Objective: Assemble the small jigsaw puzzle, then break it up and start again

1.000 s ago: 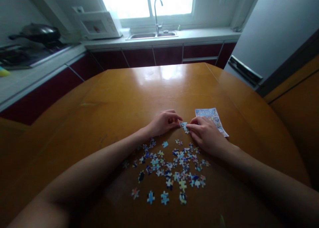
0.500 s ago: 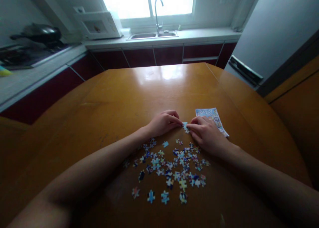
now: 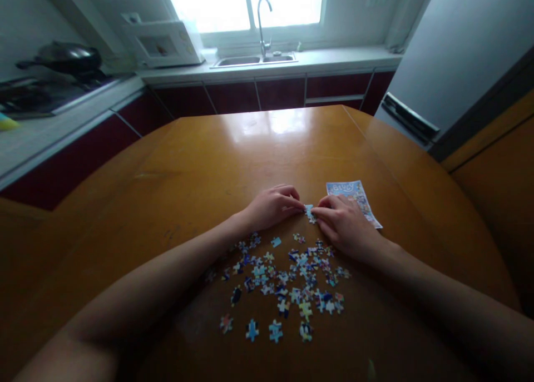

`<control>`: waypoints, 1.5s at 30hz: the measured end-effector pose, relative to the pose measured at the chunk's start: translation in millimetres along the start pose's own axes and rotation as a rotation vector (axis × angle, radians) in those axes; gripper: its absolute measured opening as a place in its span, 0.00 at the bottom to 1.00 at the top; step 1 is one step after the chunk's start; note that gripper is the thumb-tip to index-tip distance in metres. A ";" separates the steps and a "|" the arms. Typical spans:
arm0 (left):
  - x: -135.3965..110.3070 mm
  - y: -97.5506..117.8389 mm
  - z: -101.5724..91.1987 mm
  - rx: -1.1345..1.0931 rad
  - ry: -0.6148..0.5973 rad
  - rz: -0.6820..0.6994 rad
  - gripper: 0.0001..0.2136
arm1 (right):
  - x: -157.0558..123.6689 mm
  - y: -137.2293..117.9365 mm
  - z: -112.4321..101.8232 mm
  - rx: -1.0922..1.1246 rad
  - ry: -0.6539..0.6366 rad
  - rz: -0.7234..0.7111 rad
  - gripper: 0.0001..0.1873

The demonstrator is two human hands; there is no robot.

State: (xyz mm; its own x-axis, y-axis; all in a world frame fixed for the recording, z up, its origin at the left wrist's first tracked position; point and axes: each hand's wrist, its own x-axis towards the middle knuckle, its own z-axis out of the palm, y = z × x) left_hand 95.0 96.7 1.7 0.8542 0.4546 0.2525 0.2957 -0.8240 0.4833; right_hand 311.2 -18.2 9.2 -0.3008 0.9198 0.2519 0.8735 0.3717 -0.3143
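Your left hand (image 3: 275, 207) and right hand (image 3: 342, 222) pinch opposite sides of a cluster (image 3: 310, 214) near the leaflet (image 3: 359, 193), apparently just a few pieces joined, while many loose pieces (image 3: 306, 310) lie unplaced nearer you.

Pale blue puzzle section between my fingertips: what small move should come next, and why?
I'd probably press gently where the left hand meets the pale blue puzzle section, with the right hand steadying its other side. Fingertips of both hands are at its edges, and any join there is too small to make out, so a light press might reveal a poor fit.
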 end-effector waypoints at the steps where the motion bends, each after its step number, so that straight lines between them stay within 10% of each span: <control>1: -0.5 0.5 -0.5 0.026 -0.005 0.010 0.10 | 0.1 0.0 0.0 0.000 0.000 -0.003 0.11; 27: 4.8 10.5 -4.7 -0.120 0.025 -0.163 0.07 | 0.4 0.4 0.3 -0.020 -0.011 -0.006 0.10; 45: -5.8 9.0 -53.4 -0.149 -0.474 -0.028 0.06 | -0.1 1.4 0.3 -0.007 -0.023 -0.004 0.09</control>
State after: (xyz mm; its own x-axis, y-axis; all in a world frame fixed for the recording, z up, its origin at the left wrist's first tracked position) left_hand 69.9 104.7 49.3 0.9574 0.2439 -0.1545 0.2867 -0.7406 0.6077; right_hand 312.3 -17.7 8.4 -0.3129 0.9210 0.2320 0.8751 0.3745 -0.3065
